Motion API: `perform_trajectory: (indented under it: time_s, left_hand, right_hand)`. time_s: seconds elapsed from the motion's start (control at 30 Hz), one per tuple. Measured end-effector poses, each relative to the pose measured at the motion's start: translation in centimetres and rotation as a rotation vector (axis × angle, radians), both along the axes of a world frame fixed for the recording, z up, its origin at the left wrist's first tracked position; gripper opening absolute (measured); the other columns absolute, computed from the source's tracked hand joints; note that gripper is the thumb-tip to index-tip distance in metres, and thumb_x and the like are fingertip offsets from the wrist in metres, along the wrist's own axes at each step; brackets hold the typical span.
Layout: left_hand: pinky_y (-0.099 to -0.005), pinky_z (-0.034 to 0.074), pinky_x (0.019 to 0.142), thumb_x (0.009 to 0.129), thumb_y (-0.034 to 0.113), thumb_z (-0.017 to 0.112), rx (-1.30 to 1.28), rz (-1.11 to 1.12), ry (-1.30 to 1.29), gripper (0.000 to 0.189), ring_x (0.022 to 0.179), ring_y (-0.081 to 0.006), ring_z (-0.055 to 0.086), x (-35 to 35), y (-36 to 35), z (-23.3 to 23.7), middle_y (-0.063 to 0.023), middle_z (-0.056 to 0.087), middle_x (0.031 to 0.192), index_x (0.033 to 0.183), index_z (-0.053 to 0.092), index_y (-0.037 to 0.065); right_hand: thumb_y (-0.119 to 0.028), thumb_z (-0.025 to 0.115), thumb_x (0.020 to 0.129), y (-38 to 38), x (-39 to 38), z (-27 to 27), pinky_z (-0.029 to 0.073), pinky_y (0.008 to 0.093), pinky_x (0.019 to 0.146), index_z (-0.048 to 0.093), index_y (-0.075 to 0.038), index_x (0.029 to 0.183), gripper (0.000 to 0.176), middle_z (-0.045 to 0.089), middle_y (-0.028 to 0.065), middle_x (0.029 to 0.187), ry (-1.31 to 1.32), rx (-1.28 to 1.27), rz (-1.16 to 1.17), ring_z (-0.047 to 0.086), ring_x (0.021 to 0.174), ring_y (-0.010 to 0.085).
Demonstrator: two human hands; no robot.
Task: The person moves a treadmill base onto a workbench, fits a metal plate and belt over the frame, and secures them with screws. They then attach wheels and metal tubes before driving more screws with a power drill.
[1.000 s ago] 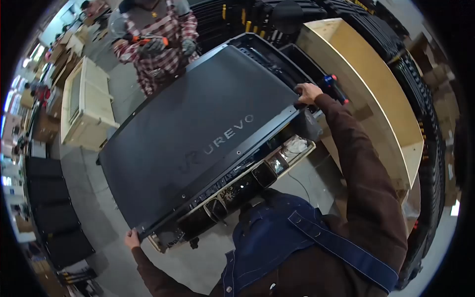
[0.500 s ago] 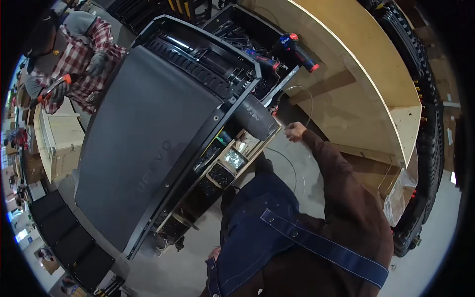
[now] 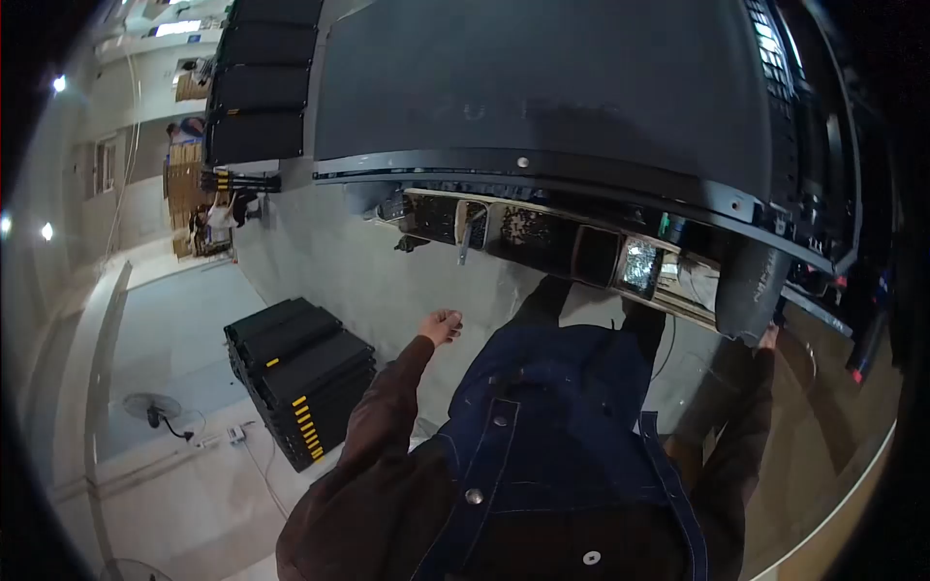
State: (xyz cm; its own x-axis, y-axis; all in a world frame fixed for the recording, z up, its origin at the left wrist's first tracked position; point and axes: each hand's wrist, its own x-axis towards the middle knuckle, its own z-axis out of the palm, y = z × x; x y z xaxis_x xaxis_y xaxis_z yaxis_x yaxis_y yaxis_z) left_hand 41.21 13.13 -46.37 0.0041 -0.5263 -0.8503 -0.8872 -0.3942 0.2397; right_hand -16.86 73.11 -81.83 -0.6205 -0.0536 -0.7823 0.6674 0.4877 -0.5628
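Observation:
My left hand hangs over the floor in front of the long dark machine, its fingers loosely bent and apart, with nothing visible in it. At the right end of the machine, my right hand is beside the dark grey rounded end cover. That cover hides most of its fingers. A big black treadmill-like deck lies above a narrow wooden shelf with compartments. In this shelf are a box of shiny small parts and black bins. A metal tool handle sticks out over its edge.
A stack of black panels with yellow marks stands on the floor to the left. More black panels lie at the upper left. A plywood crate side borders the right. A fan stands at far left.
My view has turned left along the machine; the person in the plaid shirt is out of sight. My left hand now shows fully. My right hand is now partly behind the end cover.

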Motion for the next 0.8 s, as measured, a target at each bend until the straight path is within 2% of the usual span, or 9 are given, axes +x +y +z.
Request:
perform_trajectory:
  time_s: [0.03, 0.07, 0.13, 0.17, 0.2, 0.3, 0.43, 0.53, 0.8]
  left_hand:
    - [-0.0323, 0.055, 0.067, 0.097, 0.04, 0.066, -0.009, 0.025, 0.017, 0.033, 0.078, -0.0135, 0.068, -0.9, -1.1, -0.1, -0.0031, 0.071, 0.095, 0.115, 0.067, 0.012]
    - [-0.0302, 0.053, 0.063, 0.096, 0.033, 0.065, -0.082, 0.006, 0.03, 0.028, 0.074, -0.013, 0.067, -2.0, -1.9, 0.4, -0.0028, 0.071, 0.091, 0.111, 0.069, 0.009]
    - [-0.0276, 0.051, 0.058, 0.095, 0.024, 0.065, -0.214, 0.034, 0.072, 0.021, 0.069, -0.0124, 0.066, -3.0, -4.9, -0.8, -0.0025, 0.07, 0.083, 0.104, 0.071, 0.007]
    - [-0.0271, 0.051, 0.057, 0.094, 0.021, 0.065, -0.274, 0.085, 0.099, 0.018, 0.069, -0.0123, 0.066, -3.2, -6.8, -2.0, -0.0026, 0.069, 0.08, 0.101, 0.072, 0.006]
    - [-0.0298, 0.052, 0.059, 0.093, 0.02, 0.066, -0.351, 0.081, 0.151, 0.018, 0.069, -0.0145, 0.066, -3.0, -8.7, -3.5, -0.0044, 0.07, 0.079, 0.1, 0.073, 0.006]
    - [-0.0317, 0.054, 0.063, 0.09, 0.018, 0.068, -0.699, -0.183, 0.107, 0.017, 0.067, -0.0167, 0.068, -2.9, -15.4, -11.0, -0.0079, 0.071, 0.078, 0.101, 0.072, 0.005]
    - [-0.0465, 0.055, 0.081, 0.084, 0.019, 0.071, -0.899, -0.303, 0.09, 0.017, 0.093, -0.035, 0.069, -8.1, -19.2, -13.0, -0.0137, 0.072, 0.091, 0.099, 0.073, 0.011]
    - [-0.0492, 0.056, 0.081, 0.081, 0.018, 0.076, -0.838, -0.455, -0.026, 0.025, 0.101, -0.0368, 0.066, -10.0, -20.5, -13.6, -0.0176, 0.067, 0.107, 0.103, 0.068, 0.01]
    - [-0.0495, 0.054, 0.084, 0.086, 0.021, 0.069, -0.812, -0.764, 0.133, 0.021, 0.101, -0.0397, 0.064, -8.1, -22.5, -15.8, -0.019, 0.068, 0.1, 0.097, 0.063, 0.005]
  right_hand:
    - [-0.029, 0.057, 0.099, 1.8, 0.8, -0.7, 0.052, 0.0385, 0.09, 0.052, -0.001, 0.128, 0.04, 0.058, 0.0128, 0.129, 0.097, -0.07, -0.338, 0.061, 0.107, 0.0262]
    - [-0.028, 0.059, 0.099, 7.9, -1.1, -7.5, 0.051, 0.0383, 0.095, 0.053, 0.0, 0.132, 0.044, 0.062, 0.0126, 0.125, -0.293, -0.53, -0.664, 0.062, 0.106, 0.0258]
    - [-0.015, 0.072, 0.09, 11.6, 2.4, -4.5, 0.054, 0.0353, 0.085, 0.059, -0.004, 0.129, 0.042, 0.065, 0.0069, 0.121, 0.149, -0.49, -0.197, 0.063, 0.102, 0.0208]
    - [-0.015, 0.072, 0.09, 9.0, 5.5, 5.6, 0.054, 0.0353, 0.085, 0.059, -0.004, 0.129, 0.042, 0.065, 0.0069, 0.121, 0.164, -0.481, -0.177, 0.063, 0.102, 0.0208]
    - [-0.023, 0.079, 0.087, -0.5, 8.3, 17.5, 0.055, 0.0346, 0.081, 0.062, -0.005, 0.127, 0.048, 0.067, 0.0062, 0.117, 0.368, -0.142, -0.304, 0.066, 0.097, 0.0204]
    - [-0.034, 0.083, 0.085, -0.1, 13.0, 27.0, 0.056, 0.0366, 0.084, 0.062, -0.005, 0.129, 0.057, 0.067, 0.0071, 0.118, 0.21, -0.005, -0.594, 0.067, 0.098, 0.0214]
    - [-0.03, 0.07, 0.095, -1.7, 19.9, 34.5, 0.056, 0.0439, 0.091, 0.06, -0.006, 0.13, 0.043, 0.066, 0.0112, 0.121, 0.402, -0.085, -0.688, 0.067, 0.105, 0.0271]
    - [-0.03, 0.067, 0.097, -7.3, 24.8, 40.9, 0.053, 0.0462, 0.095, 0.061, -0.005, 0.124, 0.038, 0.067, 0.0145, 0.117, 0.368, -0.428, -0.84, 0.066, 0.106, 0.0298]
    - [-0.025, 0.071, 0.09, -18.3, 28.2, 48.1, 0.054, 0.0531, 0.091, 0.061, -0.009, 0.122, 0.037, 0.068, 0.0162, 0.105, 0.336, -0.625, -0.783, 0.066, 0.096, 0.0312]
